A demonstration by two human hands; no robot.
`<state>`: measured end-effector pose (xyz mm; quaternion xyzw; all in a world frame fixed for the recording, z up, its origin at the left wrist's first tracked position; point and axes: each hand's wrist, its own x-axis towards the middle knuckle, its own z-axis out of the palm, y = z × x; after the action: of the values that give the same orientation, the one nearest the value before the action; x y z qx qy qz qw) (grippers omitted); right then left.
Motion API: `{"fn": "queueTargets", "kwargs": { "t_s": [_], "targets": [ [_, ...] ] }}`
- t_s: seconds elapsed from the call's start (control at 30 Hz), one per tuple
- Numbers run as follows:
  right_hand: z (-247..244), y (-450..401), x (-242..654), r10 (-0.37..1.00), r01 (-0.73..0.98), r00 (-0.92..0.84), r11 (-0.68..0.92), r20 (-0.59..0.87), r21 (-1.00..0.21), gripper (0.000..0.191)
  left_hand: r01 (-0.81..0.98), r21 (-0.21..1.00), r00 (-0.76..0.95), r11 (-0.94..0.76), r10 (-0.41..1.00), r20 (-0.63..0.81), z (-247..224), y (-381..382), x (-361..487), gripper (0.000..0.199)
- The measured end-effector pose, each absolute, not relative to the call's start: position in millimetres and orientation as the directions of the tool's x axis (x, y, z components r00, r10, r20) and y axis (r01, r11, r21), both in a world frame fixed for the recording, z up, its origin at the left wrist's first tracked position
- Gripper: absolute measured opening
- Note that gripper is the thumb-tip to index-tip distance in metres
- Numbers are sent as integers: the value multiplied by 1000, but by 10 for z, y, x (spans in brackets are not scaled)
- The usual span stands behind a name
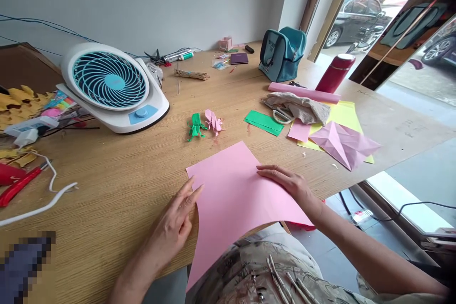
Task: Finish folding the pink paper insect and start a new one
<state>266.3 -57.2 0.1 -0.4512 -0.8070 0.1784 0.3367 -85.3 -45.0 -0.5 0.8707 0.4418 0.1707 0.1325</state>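
A large sheet of pink paper (228,190) lies on the table's front edge. Its near part bends down over the edge towards my lap. At the paper's left edge is my left hand (174,223), index and middle fingers stretched out and the others partly curled, with nothing gripped. My right hand (290,183) rests along the right edge, fingers extended over the sheet; its thumb is hidden. Beyond the sheet stand a green origami figure (195,127) and a pink origami figure (213,122). Green paper strips (264,122) lie to their right.
A white and blue fan (114,85) stands at the left, near red-handled pliers (23,185). Scissors (283,117), a grey cloth (301,107), folded pink paper (340,145) and a red flask (335,73) are at the right. A teal bag (283,54) stands behind.
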Motion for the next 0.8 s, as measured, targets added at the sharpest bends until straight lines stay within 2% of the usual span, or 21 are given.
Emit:
{"fn": "queueTargets", "kwargs": {
  "t_s": [0.17, 0.3, 0.5, 0.67, 0.8],
  "targets": [
    [-33, -461, 2648, 880, 612, -308, 475, 362, -632, 33, 717, 473, 514, -511, 847, 136, 44, -645, -776, 75],
    [35, -407, 2572, 881, 604, -315, 473, 353, -641, 31, 682, 604, 403, -413, 901, 162, -18, -628, -713, 48],
    [90, -223, 2487, 869, 574, -377, 490, 320, -656, 39, 600, 736, 262, -313, 946, 189, 138, -361, -708, 26],
    [121, -5, 2429, 830, 528, -442, 548, 342, -649, 28, 576, 802, 193, -159, 980, 55, 186, -59, -791, 25],
    [216, 64, 2362, 788, 463, -506, 591, 351, -660, 46, 550, 834, 113, -32, 993, -37, 40, 207, -901, 29]
  ]
}}
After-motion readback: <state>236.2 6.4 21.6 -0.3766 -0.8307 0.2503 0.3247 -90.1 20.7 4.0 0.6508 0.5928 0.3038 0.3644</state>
